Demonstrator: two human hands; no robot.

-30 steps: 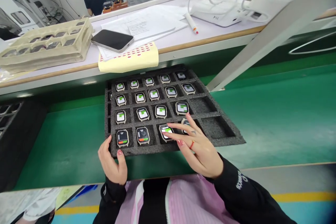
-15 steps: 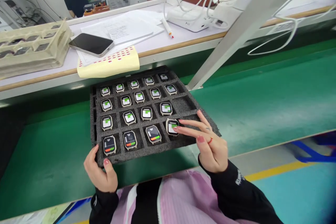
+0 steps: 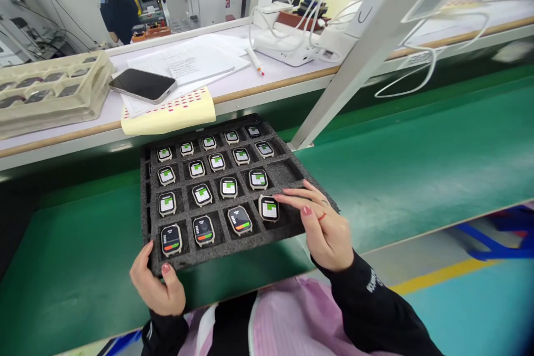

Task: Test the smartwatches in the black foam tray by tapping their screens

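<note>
A dark grey foam tray (image 3: 233, 246) sits over the green bench, with watch faces without straps in most compartments. My left hand (image 3: 157, 283) grips its near left corner, thumb on top and fingers round the side. Above the near right part is my right hand (image 3: 327, 231), fingers stretched and holding nothing. Its fingertips are at the upper right edge of a watch (image 3: 268, 209) with a white and green screen; contact is unclear. Three front-row watches, one being the leftmost watch (image 3: 171, 240), show dark screens with an orange-green bar. One compartment (image 3: 286, 172) in the second row holds no watch.
On the shelf behind are a phone (image 3: 143, 85), papers (image 3: 208, 58), a marker (image 3: 255, 61), a white cabled device (image 3: 287, 47) and a beige tray (image 3: 89, 92) of dark parts. A slanted white post (image 3: 334, 80) rises behind the tray's right. A person (image 3: 119, 14) is farther back.
My right fingertips have slid off the watch's screen to its upper right edge. My left hand keeps its grip on the tray. The camera view has shifted slightly.
</note>
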